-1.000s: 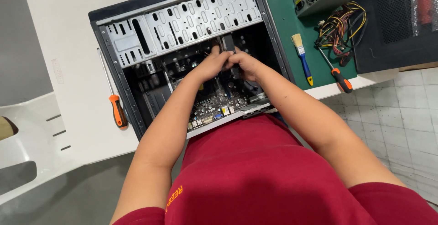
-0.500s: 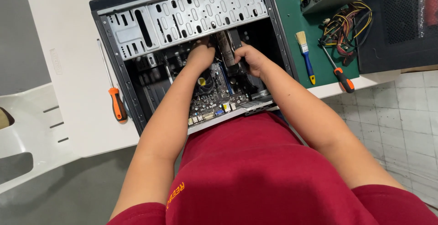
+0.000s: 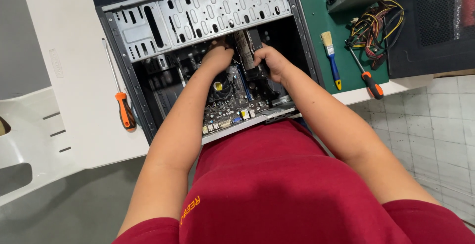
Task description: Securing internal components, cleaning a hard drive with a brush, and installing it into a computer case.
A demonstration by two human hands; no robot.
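A dark rectangular drive (image 3: 250, 51) is gripped by the right hand (image 3: 269, 62) inside the open computer case (image 3: 198, 11), just below the perforated metal drive bays. The drive is held on edge, between both hands. The left hand (image 3: 217, 56) is pressed against its other side (whether its fingers are closed cannot be told). Below lies the motherboard (image 3: 227, 103).
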